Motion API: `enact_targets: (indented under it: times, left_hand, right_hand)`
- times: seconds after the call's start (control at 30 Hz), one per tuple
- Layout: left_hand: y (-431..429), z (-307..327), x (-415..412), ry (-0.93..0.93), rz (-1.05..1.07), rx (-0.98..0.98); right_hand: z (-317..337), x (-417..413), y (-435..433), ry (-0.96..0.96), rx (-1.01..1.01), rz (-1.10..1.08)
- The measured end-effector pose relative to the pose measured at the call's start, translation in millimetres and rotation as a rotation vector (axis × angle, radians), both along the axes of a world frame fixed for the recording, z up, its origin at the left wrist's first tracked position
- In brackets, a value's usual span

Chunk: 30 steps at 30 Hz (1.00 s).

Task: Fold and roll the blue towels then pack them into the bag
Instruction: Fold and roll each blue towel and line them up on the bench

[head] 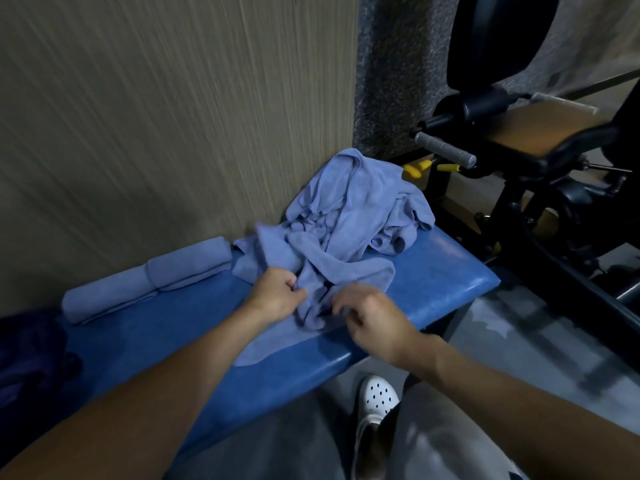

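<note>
The left hand (277, 294) gripped a fold of the crumpled light-blue terry towel (346, 271), heaped on the blue padded bench (443, 271). The right hand (375, 322) curled at its near edge, too blurred to tell its grip. Two rolled blue towels (149, 282) lay far left, with the dark fabric bag (27, 355) nearer.

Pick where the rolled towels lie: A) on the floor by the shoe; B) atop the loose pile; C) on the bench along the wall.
C: the rolled towels lie end to end on the blue bench against the wall, left of the loose pile.
</note>
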<state>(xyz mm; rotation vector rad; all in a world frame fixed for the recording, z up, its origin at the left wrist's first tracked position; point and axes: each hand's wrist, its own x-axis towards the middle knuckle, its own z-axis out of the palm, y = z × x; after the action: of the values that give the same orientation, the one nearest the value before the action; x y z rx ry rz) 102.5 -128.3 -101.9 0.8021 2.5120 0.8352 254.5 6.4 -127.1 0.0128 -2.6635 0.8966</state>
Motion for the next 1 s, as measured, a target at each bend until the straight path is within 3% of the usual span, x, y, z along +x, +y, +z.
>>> enact_targets:
  times: [0.07,0.17,0.37,0.47,0.6,0.77,1.0]
  left_hand:
    - [-6.6,-1.4,-1.0,-0.034,0.077,0.071]
    - [-15.1,-0.1,-3.8,-0.077,0.183,0.163]
    - [-30.7,20.7,-2.0,-0.269,0.337,0.349]
    - [-45.4,38.2,-7.1,-0.367,0.417,0.447]
    - [-73.3,62.8,-13.8,-0.454,0.471,0.616]
    - [-121.2,94.6,-21.9,-0.31,0.483,0.723]
    - [-199.1,135.4,-25.1,-0.034,0.543,0.73]
  right_hand:
    - [-4.9,-0.7,15.8,0.028,0.034,-0.197]
    - [-2.0,-2.6,32.4,-0.135,0.091,-0.405]
    - [14.5,-34.5,41.6,-0.422,0.088,-0.419]
    - [28.1,-46.9,30.8,-0.335,0.086,-0.435]
    - [56.3,-56.9,11.7,-0.159,-0.318,-0.341]
    - [101.5,-65.9,-16.5,0.022,-0.478,-0.393]
    - [143.1,-73.0,-50.5,0.046,-0.595,-0.307]
